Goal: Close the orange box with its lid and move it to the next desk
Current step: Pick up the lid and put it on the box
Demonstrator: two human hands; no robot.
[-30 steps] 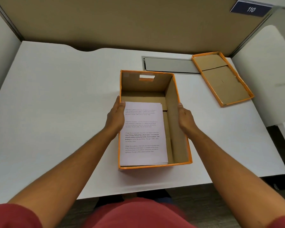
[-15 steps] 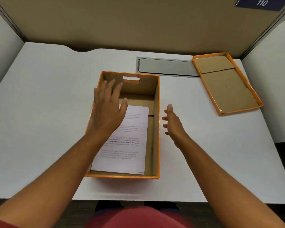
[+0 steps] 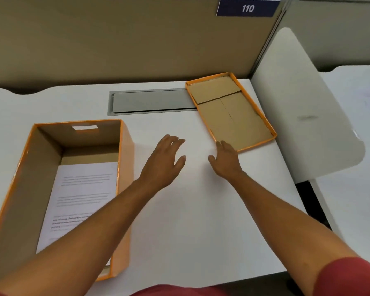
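The orange box (image 3: 125, 167) stands open at the left of the white desk (image 3: 190, 210), with printed sheets of paper (image 3: 81, 193) lying flat inside. Its orange lid (image 3: 229, 112) lies upside down at the back right of the desk, brown inside facing up. My left hand (image 3: 165, 161) hovers over the desk between box and lid, fingers spread and holding nothing. My right hand (image 3: 226, 159) is open too, its fingertips right at the lid's near corner; whether they touch it I cannot tell.
A grey cable tray cover (image 3: 152, 101) is set into the desk behind the box. A tan partition (image 3: 115, 39) with a "110" sign (image 3: 247, 7) runs along the back. A white side panel (image 3: 308, 116) separates this desk from another white desk (image 3: 355, 146) on the right.
Both hands left the box, where they were at its sides and over the paper, and moved right toward the lid. The view swung right, so the box now sits at the left.
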